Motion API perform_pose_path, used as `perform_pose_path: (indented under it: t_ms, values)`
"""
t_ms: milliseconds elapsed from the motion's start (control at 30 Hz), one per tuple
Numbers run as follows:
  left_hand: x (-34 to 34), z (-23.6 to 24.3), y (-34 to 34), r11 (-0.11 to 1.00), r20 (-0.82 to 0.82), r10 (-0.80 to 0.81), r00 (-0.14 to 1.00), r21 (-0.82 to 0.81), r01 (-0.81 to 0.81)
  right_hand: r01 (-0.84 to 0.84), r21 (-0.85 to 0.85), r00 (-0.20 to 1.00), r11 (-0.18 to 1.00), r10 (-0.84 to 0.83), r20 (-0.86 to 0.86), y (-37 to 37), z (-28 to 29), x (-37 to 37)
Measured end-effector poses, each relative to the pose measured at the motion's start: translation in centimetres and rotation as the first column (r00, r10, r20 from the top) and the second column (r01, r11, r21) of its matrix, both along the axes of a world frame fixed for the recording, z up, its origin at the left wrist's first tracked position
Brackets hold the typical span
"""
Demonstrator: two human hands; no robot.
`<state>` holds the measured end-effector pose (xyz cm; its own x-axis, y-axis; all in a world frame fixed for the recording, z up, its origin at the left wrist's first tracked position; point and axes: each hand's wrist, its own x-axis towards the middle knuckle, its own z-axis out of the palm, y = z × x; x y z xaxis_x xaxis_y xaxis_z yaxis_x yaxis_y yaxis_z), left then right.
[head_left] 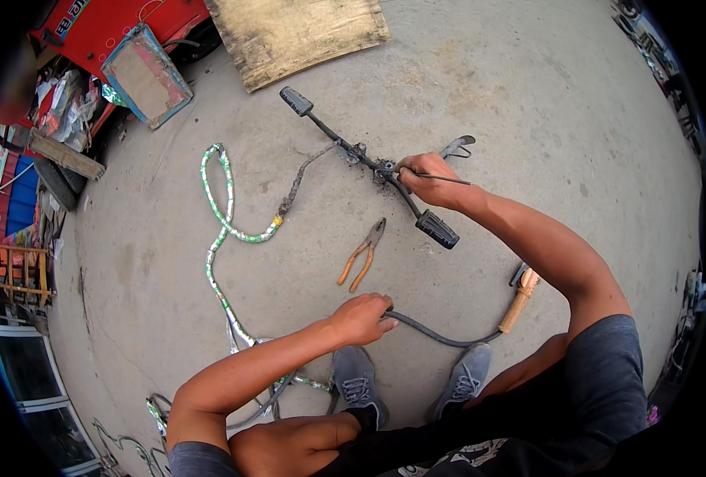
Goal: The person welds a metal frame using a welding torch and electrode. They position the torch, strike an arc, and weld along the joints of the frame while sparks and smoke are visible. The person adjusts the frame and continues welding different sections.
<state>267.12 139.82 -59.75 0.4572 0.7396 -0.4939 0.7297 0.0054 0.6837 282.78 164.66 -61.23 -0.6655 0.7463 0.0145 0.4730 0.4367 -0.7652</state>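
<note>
A weathered wooden board [301, 40] and a blue-edged framed panel [148, 79] sit near a red vehicle [118, 32].

My L hand [361, 319] = low, nr frame ctr, curled closed, back up, knuckles to R. L forearm [265, 362] runs diag. up-R from bent L elbow [192, 412]. My R hand [426, 178] = farther fwd, closed grip, knuckles to L. R forearm [524, 226] slants up-L from sharply bent R elbow [607, 300], out wide. Hands well apart, R higher in pic than L.
</note>
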Motion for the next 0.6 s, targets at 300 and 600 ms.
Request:
perform_pose_path:
  t_ms: [300,600]
  values:
    - [0.1,0.3,0.2,1.0,-0.004,-0.006,1.0,-0.027,0.006,-0.057,0.018,0.998,0.998,0.057,-0.009,-0.1,-0.3,0.2]
    - [0.0,0.0,0.0,1.0,-0.005,-0.006,1.0,-0.009,0.006,-0.083,0.02,0.997,0.996,0.083,-0.011,-0.2,0.2,0.3]
